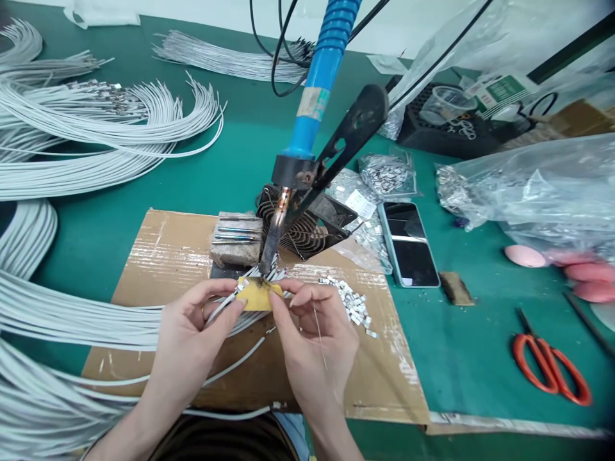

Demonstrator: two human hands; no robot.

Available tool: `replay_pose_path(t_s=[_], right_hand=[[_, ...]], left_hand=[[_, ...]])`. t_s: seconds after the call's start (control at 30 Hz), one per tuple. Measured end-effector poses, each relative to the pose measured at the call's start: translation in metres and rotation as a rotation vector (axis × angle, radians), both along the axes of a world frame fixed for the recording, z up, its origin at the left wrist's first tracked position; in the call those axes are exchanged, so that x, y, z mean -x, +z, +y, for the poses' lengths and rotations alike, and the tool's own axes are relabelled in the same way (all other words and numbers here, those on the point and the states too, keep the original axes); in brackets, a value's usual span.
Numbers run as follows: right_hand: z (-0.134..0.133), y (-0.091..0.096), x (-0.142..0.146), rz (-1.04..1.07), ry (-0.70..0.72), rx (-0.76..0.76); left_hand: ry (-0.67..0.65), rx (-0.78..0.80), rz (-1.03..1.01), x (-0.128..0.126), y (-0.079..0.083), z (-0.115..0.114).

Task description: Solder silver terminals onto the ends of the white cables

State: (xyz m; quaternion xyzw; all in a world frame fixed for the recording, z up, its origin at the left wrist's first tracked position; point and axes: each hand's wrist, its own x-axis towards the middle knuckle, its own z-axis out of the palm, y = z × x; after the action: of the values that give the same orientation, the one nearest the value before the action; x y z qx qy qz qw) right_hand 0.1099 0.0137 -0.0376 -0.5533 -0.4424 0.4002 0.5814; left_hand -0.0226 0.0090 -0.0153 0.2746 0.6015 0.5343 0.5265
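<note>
A white cable [221, 312] is pinched in the left hand [188, 339], its fingers closed, beside the yellow pad [256, 299]. The pad, set at the tip of the soldering iron [305, 128], is gripped at its right end by the closed fingers of the right hand [314, 339].

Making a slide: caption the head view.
Left hand and right hand hold a yellow pad at the tip of a soldering iron, white cables nearby.

Blue iron [300, 139], yellow scrap [254, 297].
I see whitish wires [96, 315], a green table [259, 137], brown cardboard [384, 378], a black ringed fan [303, 235], red-orange scissors [549, 363], a black-screened phone [410, 253] edged pale blue.
</note>
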Motion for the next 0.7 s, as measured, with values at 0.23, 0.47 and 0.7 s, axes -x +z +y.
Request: replay_pose_path(t_s=[0.23, 0.47, 0.7], right_hand=[[-0.001, 0.005, 0.004, -0.375, 0.015, -0.361], [0.000, 0.005, -0.002, -0.229, 0.051, -0.100], [-0.005, -0.006, -0.104, -0.007, -0.251, 0.233]], left_hand=[[-0.017, -0.233, 0.342, -0.003, 0.002, 0.003], [-0.067, -0.108, 0.180, -0.003, 0.001, 0.004], [-0.162, 0.051, -0.140, 0.006, 0.003, -0.013]])
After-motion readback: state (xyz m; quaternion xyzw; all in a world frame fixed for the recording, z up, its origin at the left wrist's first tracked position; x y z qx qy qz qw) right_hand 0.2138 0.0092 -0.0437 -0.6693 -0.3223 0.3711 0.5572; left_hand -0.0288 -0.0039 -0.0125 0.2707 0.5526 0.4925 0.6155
